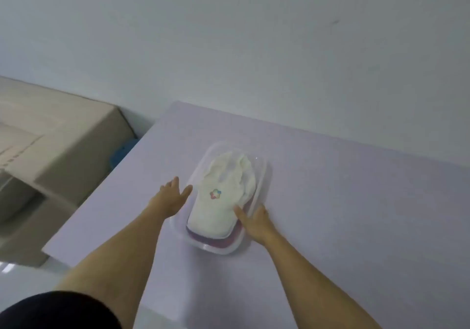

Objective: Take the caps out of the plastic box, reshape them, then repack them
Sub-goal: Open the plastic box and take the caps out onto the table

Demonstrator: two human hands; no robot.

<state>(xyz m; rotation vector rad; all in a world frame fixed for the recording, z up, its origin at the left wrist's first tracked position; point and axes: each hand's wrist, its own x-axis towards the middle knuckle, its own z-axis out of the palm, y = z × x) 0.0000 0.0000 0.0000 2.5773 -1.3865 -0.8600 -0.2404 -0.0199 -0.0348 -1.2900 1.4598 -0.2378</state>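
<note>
Head view: plastic box (262, 176) on the table (356, 201), white cap (223, 199) on top, a red one under it. Left hand (170, 196) spread beside the box, holding nothing; right hand (255, 220) fingers at the cap edge, grip unclear. Steady the box, lift by the brim.

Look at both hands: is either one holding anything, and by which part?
Nothing is clearly held. The left hand is open beside the plastic box. The right hand rests at its right rim, one finger touching the white cap; no closed grip shows.
</note>
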